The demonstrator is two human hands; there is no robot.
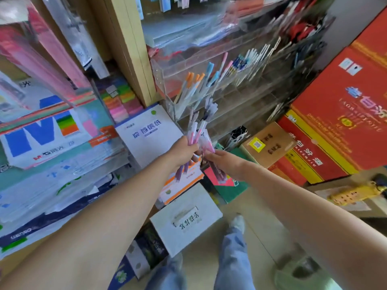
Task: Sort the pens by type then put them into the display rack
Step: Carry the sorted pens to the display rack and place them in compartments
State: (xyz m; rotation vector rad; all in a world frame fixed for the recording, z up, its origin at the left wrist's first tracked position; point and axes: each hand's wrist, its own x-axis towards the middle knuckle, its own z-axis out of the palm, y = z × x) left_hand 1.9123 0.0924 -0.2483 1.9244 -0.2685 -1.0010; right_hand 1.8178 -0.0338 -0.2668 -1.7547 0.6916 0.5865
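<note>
Both hands meet in front of the clear rack [167, 70]: the left hand [184, 150] grips a bundle of pink pens [195, 132], and the right hand [221, 162], just beside it, grips a second bundle [207, 141]. In the rack's near compartments, orange-capped pens [193, 78] and blue-capped pens [212, 71] stand tilted. To the right, red boxes [335, 114] are stacked with a yellow power strip [356, 194] near them, and paper packs [52, 143] fill the shelf on the left.
</note>
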